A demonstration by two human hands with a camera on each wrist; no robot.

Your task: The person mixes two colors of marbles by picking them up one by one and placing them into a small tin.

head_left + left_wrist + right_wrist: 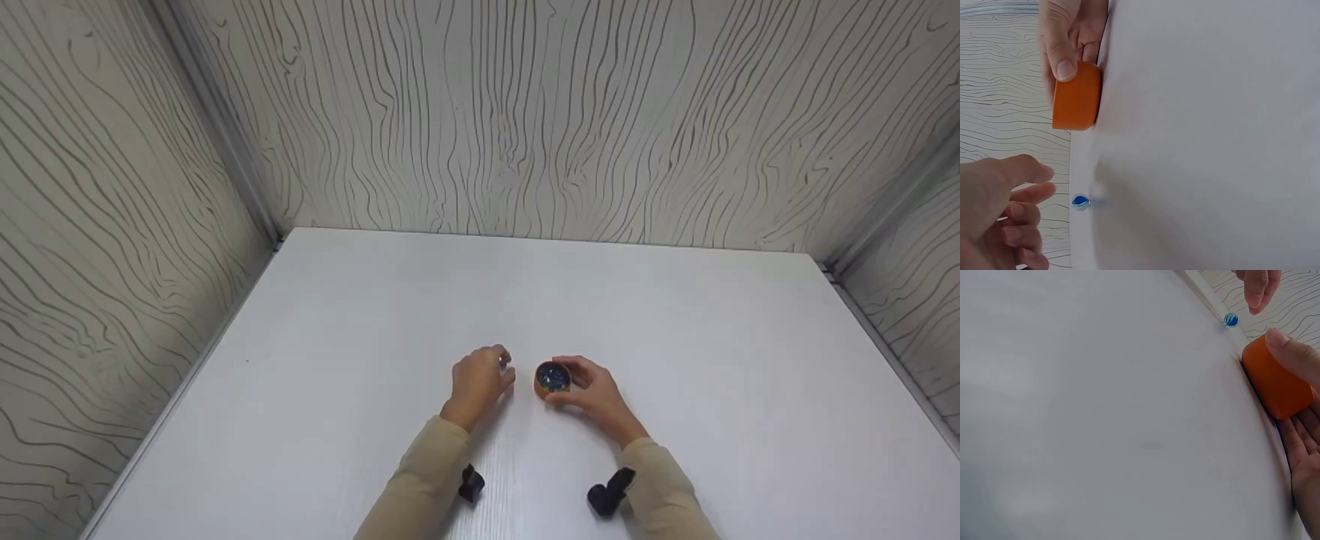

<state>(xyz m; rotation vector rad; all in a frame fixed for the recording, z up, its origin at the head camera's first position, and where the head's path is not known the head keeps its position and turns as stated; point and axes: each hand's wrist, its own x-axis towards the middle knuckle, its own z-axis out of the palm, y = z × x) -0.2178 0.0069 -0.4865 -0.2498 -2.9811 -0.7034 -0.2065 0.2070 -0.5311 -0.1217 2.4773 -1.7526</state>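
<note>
An orange cup (pixel 541 387) stands upright on the white table, with dark, glossy, marble-like contents (pixel 553 376) showing inside. My right hand (pixel 595 391) holds it from the right side, thumb on the near wall and fingers on the far one. To the left, a clear glass marble with a blue swirl (pixel 1080 202) lies on the tabletop. My left hand (pixel 478 380) hovers by this marble, fingers loosely bent and thumb apart from them. In the left wrist view a small gap separates the fingertips (pixel 1045 191) from the marble. Nothing is in the left hand's grasp.
The white tabletop (pixel 337 322) stretches out around both hands. Panels with a wood-grain line pattern (pixel 495 120) rise behind the table and at its left and right sides. Each sleeved forearm carries a small black device (pixel 611 491) near the wrist.
</note>
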